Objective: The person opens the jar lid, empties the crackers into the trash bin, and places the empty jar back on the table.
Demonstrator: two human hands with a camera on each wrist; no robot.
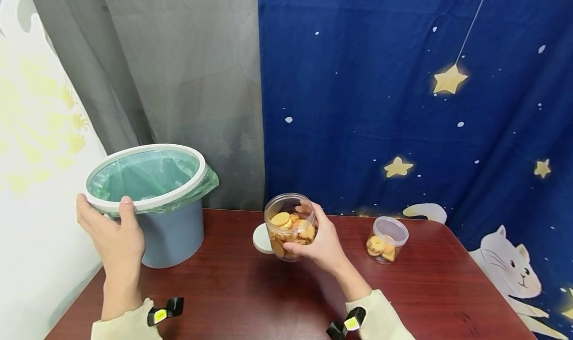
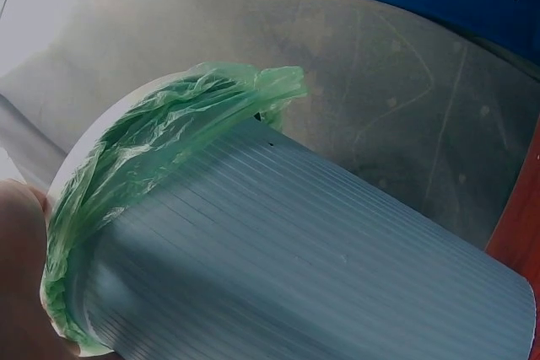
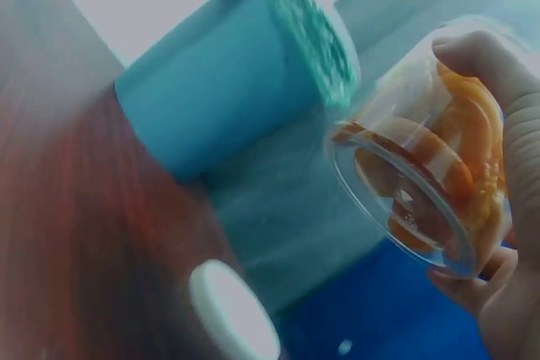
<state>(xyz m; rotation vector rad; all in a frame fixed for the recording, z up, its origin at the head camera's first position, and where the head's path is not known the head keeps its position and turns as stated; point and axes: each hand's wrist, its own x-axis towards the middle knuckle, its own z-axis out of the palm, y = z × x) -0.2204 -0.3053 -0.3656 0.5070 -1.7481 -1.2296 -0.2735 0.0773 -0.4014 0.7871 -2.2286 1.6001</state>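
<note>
My left hand grips the white rim of a blue-grey trash can, with the thumb over the front edge. A green plastic liner folds outward over that rim; the can's ribbed side fills much of the left wrist view. My right hand holds a clear, open-topped jar partly filled with round golden cookies. Its fingers wrap behind the jar, mostly hidden in the head view, and the thumb lies across the front. In the right wrist view, the jar's base shows, raised off the table.
A white lid lies on the red-brown table, just behind the held jar. Farther right stands a smaller clear jar with several cookies inside. Grey and blue curtains hang along the table's back edge.
</note>
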